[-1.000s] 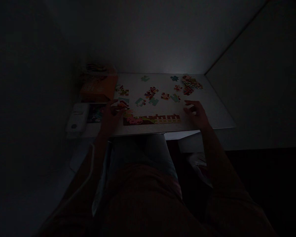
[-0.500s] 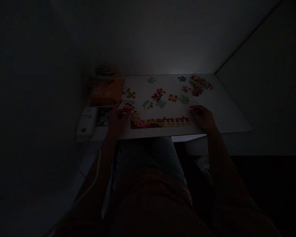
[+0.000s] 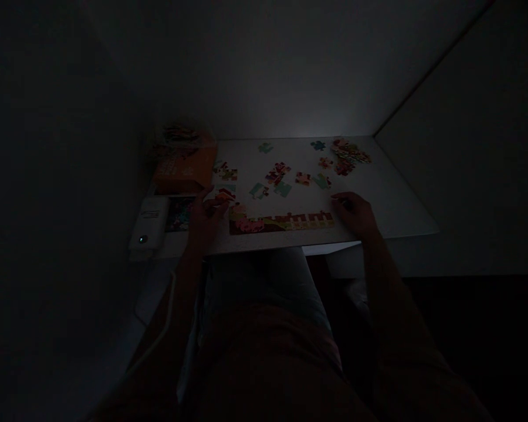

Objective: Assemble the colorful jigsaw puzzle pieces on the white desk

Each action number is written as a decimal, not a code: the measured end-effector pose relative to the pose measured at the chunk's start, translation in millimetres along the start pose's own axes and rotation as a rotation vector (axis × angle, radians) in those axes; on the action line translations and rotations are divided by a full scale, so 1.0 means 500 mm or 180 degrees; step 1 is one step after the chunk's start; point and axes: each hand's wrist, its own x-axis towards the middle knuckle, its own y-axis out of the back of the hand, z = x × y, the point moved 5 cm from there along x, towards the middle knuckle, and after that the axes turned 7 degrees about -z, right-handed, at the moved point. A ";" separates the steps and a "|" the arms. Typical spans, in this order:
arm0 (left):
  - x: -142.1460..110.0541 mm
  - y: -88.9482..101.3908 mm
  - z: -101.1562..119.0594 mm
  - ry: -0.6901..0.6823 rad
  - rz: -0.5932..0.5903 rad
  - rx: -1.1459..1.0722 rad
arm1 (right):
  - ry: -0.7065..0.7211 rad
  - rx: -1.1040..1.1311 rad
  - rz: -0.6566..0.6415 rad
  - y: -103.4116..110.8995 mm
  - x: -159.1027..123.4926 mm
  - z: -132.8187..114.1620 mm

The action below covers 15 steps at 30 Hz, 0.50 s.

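The scene is very dark. On a white table (image 3: 391,205) lies a joined strip of jigsaw pieces (image 3: 281,223) along the near edge. My left hand (image 3: 205,214) is at the strip's left end, its fingers pinched on a reddish puzzle piece (image 3: 222,196). My right hand (image 3: 356,212) rests on the table at the strip's right end, fingers curled downward; what is under them is hidden. Loose pieces (image 3: 277,174) lie scattered in the middle, and a small heap of pieces (image 3: 347,153) sits at the far right.
An orange box (image 3: 182,164) stands at the table's far left. A white device with a small light (image 3: 147,225) and a dark picture card (image 3: 178,212) lie near the left edge. Walls close in behind and to the right. My lap fills the foreground.
My left hand has kept the piece at the strip's left end, shifting it slightly. My right hand has curled and settled by the strip's right end. The view has swayed a little.
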 end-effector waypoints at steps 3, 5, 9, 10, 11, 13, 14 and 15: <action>0.000 0.001 0.002 0.0049 0.0011 0.0097 | 0.0001 -0.0005 -0.0004 0.000 0.000 0.000; -0.001 0.001 0.004 0.0068 0.0033 0.0158 | 0.0017 0.0023 -0.0005 0.000 0.001 0.000; -0.004 0.001 0.007 0.0094 0.0004 0.0114 | -0.0009 0.0042 -0.0075 -0.002 0.003 0.002; -0.003 0.000 0.009 0.0104 -0.0026 0.0119 | -0.0022 0.0041 -0.0090 -0.003 0.004 0.003; 0.001 -0.002 0.010 0.0113 -0.0055 0.0135 | -0.0028 0.0046 -0.0099 -0.004 0.005 0.005; 0.016 -0.008 0.016 0.0126 -0.0071 0.0187 | -0.0019 0.0075 -0.0112 -0.005 0.008 0.006; 0.030 -0.013 0.020 0.0130 -0.0060 0.0213 | -0.0019 0.0094 -0.0109 -0.006 0.009 0.007; 0.046 -0.020 0.024 0.0135 -0.0045 0.0229 | -0.0023 0.0107 -0.0101 -0.007 0.010 0.008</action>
